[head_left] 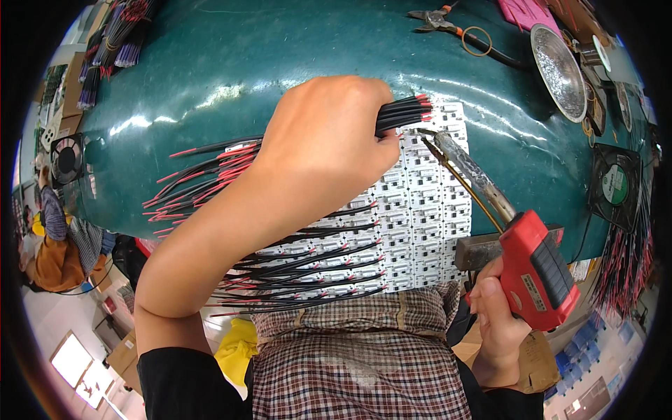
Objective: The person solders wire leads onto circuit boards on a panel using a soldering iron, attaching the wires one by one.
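My left hand (329,133) is closed round a bundle of black wires (409,112) with red tips, held over the far edge of a white panel of small circuit boards (427,203). My right hand (498,318) grips a red soldering gun (535,273). Its dark tip and thin brass-coloured feed tube point up and left, just below the bundle's tips; whether the tip touches the board I cannot tell. More black wires (329,262) with red ends lie in rows across the panel's left part. My left forearm hides some of them.
Under the gun, a metal block (479,250) sits beside the panel. At the far right are cutting pliers (437,22) and a metal bowl (558,73). Small black fans stand right (616,183) and left (68,158). Wire bundles (122,35) lie far left; another person (59,245) sits beyond the left edge.
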Motion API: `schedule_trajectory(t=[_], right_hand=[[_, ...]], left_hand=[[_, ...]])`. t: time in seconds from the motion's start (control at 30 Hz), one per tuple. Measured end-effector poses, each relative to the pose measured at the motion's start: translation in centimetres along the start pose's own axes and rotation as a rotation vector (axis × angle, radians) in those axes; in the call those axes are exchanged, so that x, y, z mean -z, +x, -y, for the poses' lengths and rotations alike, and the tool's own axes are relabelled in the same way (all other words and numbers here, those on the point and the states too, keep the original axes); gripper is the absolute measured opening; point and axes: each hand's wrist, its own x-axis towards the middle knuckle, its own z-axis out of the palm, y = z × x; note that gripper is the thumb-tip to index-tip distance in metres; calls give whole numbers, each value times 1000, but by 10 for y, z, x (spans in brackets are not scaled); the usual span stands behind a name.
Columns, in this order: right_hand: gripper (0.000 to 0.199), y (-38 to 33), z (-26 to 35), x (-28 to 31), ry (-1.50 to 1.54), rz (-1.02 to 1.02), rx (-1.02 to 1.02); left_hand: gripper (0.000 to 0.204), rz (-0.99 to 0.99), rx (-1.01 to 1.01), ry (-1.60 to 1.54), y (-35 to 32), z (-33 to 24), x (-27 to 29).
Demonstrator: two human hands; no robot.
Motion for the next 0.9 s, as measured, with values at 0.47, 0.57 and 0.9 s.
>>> schedule_trajectory(t=[0.47,0.57,0.9], right_hand=[[17,-3,3,-1,76,-72,-64],[17,-6,1,1,88,-82,0],[22,-13,1,9,-20,13,-93]], left_hand=[[20,-21,84,-57,-4,-5,12],[17,-349,-112,-58,-6,2,18],[16,-38,29,-127,-25,-14,1]])
